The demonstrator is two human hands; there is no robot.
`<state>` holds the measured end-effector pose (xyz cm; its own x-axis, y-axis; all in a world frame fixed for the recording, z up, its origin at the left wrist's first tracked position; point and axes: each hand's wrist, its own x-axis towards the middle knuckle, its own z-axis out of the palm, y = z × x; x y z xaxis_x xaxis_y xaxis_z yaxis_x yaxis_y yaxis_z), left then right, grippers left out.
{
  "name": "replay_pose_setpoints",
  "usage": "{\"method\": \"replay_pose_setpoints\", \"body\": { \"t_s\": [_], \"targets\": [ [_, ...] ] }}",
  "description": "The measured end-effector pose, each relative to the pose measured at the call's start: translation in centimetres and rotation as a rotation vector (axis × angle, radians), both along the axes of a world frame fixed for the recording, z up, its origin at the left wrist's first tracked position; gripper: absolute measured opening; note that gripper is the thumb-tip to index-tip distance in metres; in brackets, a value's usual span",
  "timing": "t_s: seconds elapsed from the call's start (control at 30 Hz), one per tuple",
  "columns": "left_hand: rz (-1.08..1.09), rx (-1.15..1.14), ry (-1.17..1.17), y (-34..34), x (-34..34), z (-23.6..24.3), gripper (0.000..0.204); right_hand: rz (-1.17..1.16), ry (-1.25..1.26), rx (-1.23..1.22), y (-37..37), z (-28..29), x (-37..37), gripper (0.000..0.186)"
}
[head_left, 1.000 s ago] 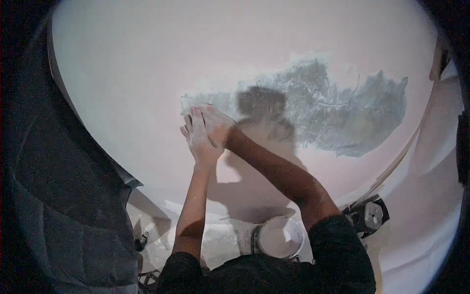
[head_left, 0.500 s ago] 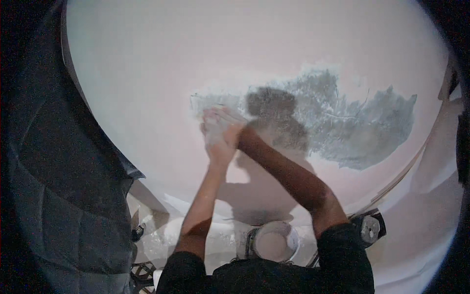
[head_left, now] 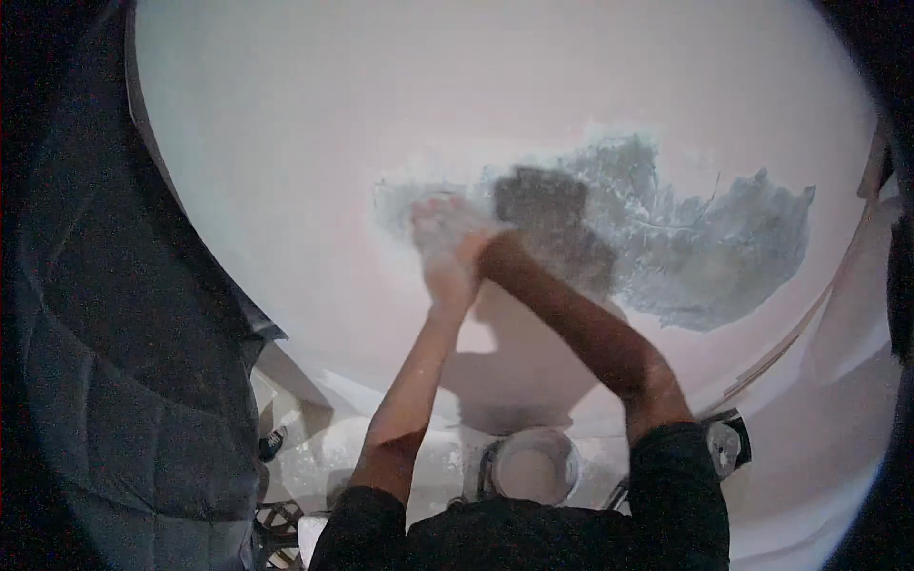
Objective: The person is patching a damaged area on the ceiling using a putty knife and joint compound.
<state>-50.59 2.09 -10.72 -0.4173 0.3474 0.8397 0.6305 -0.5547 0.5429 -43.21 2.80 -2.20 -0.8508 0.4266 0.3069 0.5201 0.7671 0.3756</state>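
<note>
Both hands meet against a pale pinkish wall (head_left: 286,181), over the left end of a rough grey patch (head_left: 724,252). My left hand (head_left: 446,262) is whitened with dust, and its fingers point up the wall, smeared by motion. My right hand (head_left: 484,244) reaches across from the right and overlaps the left one. Its fingers are mostly hidden in the blur. Whether a thin tool or sheet lies between the hands and the wall, I cannot make out.
Below stands a white bucket (head_left: 576,466) with pale contents. A black object with a round clear part (head_left: 725,447) sits right of it. Dark sheeting (head_left: 124,381) hangs at the left, and pale sheeting (head_left: 819,428) at the right. A black lattice-like object (head_left: 278,523) is lower left.
Both hands have shifted together slightly to the right along the wall, still overlapping. My forearms and shadow have moved right with them.
</note>
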Motion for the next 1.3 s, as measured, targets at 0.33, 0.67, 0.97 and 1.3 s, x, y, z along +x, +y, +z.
{"method": "replay_pose_setpoints", "body": {
  "t_s": [0.33, 0.67, 0.97, 1.3],
  "targets": [
    [-0.047, -0.356, 0.351, -0.4, -1.7, -2.5, 0.057, 0.594, 0.426, -0.107, 5.0, -4.2, 2.0, 0.054],
    [0.116, 0.008, 0.249, -3.5, 6.3, -0.9, 0.08, 0.482, 0.593, 0.012, 2.0, -6.2, 7.7, 0.049],
    [-0.012, -0.041, 0.637, -0.4, 14.1, 8.8, 0.098, -0.468, 0.105, -0.277, 1.8, 4.6, 18.0, 0.052],
    [-0.104, -0.212, 0.778, -1.1, 15.1, 6.5, 0.09, -0.184, 0.6, 0.259, 1.8, -3.7, 20.3, 0.05]
  ]
}}
